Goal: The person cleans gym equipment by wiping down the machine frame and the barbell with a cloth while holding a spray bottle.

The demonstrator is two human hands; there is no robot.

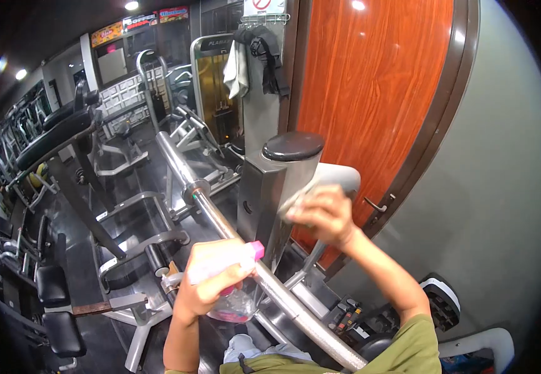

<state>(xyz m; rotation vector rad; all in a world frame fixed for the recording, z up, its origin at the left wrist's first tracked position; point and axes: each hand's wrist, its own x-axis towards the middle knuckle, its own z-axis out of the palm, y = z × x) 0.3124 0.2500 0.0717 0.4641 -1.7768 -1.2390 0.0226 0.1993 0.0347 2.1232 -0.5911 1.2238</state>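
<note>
My left hand (207, 277) is wrapped round a clear spray bottle (236, 306) with a pink nozzle, held just over the metal barbell (289, 303). The nozzle points to the right, above the bar's shaft. Higher and to the right, my right hand (328, 217) grips a light-coloured cloth (294, 201), partly hidden by the fingers and slightly blurred. That hand is raised off the bar, in front of a metal bin (269, 187). The barbell runs slantwise from its thick sleeve (175, 159) at upper left down to the lower right.
A black-padded bench frame (55, 134) stands on the left, with black seat pads (52, 285) lower down. A wooden door (370, 112) and a grey wall (495, 162) are on the right. Shoes (439, 302) and a rack of small items (345, 315) sit low at right.
</note>
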